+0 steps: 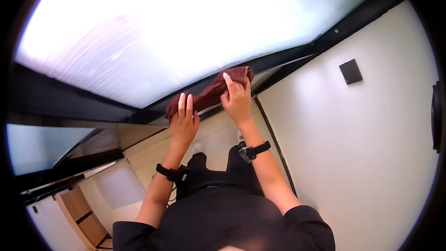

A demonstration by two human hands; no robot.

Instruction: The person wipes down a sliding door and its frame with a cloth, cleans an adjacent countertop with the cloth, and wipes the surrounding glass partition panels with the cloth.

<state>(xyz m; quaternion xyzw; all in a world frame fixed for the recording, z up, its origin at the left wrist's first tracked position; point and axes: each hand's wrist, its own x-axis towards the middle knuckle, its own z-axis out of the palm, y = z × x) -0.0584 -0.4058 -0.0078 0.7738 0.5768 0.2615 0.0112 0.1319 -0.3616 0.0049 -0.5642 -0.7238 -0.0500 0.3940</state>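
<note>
A dark reddish-brown cloth is stretched sideways along the black lower frame of a large, bright glass panel. My left hand grips the cloth's left end, its fingers pointing up over the fabric. At the other end, my right hand holds the cloth with its index finger extended on top and the thumb to the side. Between the two hands the fabric is bunched and slightly twisted. It lies against the frame, and the undersides of my fingers are hidden.
To the right stands a white wall with a dark square switch plate. A second glass panel is at the left, and wooden furniture stands at the lower left. Below my hands is a light tiled floor.
</note>
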